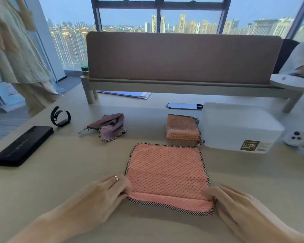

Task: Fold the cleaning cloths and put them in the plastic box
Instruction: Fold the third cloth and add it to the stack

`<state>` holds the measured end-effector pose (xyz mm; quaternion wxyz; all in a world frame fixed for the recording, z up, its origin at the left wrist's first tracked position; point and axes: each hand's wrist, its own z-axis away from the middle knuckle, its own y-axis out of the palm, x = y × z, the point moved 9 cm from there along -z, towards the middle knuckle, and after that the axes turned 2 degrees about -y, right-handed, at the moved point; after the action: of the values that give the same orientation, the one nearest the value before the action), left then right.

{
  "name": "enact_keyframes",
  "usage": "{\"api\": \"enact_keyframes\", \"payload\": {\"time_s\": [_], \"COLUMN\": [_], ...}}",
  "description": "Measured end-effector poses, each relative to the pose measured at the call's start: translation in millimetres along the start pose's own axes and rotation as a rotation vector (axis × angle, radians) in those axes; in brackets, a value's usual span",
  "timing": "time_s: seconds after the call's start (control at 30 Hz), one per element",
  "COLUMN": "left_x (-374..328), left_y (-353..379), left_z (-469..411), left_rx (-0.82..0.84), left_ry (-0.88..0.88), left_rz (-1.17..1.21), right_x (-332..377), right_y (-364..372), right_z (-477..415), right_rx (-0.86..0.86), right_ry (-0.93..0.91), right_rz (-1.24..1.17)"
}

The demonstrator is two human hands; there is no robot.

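A pink cleaning cloth (167,171) with a checked border lies flat on the table in front of me, its near edge turned up in a narrow fold. My left hand (104,192) pinches the near left corner and my right hand (235,202) pinches the near right corner. A folded pink cloth (182,128) lies behind it, beside the translucent plastic box (239,127), which stands at the right with its lid on. A crumpled purple cloth (111,128) sits at the middle left.
A black phone case (23,146) and a black wristband (61,116) lie at the left. A white controller (297,138) sits right of the box. A raised shelf with a brown panel (182,57) spans the back, with papers (128,94) under it.
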<state>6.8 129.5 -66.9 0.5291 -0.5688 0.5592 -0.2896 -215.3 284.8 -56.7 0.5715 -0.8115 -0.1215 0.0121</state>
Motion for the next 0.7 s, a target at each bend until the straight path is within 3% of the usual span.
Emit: {"api": "enact_keyframes", "payload": {"time_s": [0.17,0.27,0.33,0.4,0.47,0.7], "left_x": [36.0,58.0,60.3,62.0,64.3,101.8], "left_y": [-9.4,0.9,6.8,8.8,0.9,-13.0], "left_z": [-5.9,-15.9,-25.0,-33.7,-45.4,-83.3], "left_rx": [-0.163,-0.222,-0.205,-0.140,-0.115,-0.204], "left_ry": [-0.429,-0.743,-0.828,-0.823,-0.750,-0.768], "left_rz": [0.396,0.809,0.969,0.951,0.764,0.445], "right_x": [-26.3,-61.7,-77.1,-87.3,-96.3,-122.1], "right_y": [-11.9,3.0,15.6,23.1,26.8,29.6], "right_z": [-16.4,-31.3,-40.3,-46.0,-48.9,-72.9], "right_rx": [-0.137,-0.120,-0.093,-0.088,-0.111,-0.140], "right_ry": [0.252,0.497,0.569,0.617,0.665,0.742], "right_rz": [-0.299,-0.547,-0.647,-0.673,-0.708,-0.538]}}
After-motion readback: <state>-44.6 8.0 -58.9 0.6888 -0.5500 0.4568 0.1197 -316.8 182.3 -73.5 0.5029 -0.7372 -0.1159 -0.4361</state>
